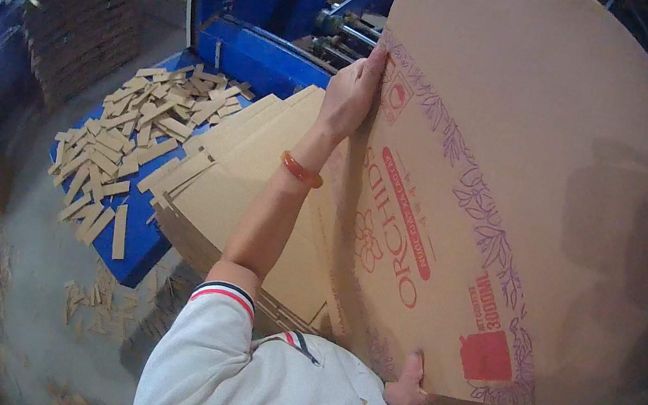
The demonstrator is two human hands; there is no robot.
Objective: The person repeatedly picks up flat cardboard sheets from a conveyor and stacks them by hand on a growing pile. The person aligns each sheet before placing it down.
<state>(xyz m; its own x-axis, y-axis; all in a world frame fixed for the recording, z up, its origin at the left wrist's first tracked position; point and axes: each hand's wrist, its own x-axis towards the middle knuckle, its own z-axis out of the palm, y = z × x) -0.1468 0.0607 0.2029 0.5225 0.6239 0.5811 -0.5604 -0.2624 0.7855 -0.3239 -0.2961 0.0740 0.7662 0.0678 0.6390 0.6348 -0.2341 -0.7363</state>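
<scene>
A large brown cardboard sheet (557,194), printed with red lettering and a purple leafy border, fills the right side of the head view. It is tilted up in front of me. My left hand (353,95), with an orange bangle on its wrist, grips the far left edge, its thumb against the printed face. Close to my body, my right hand (408,383) holds the near edge with the thumb showing on the print; its other fingers are hidden. Beneath my left forearm lies a stack of cut cardboard sheets (240,178), partly covered by the raised sheet.
Cardboard offcut strips (140,123) are heaped on a blue platform (135,260) at the left. Behind it stands a blue machine (258,52) with metal rollers. More scraps (102,306) litter the floor. Tall dark stacks (83,28) rise at the far left.
</scene>
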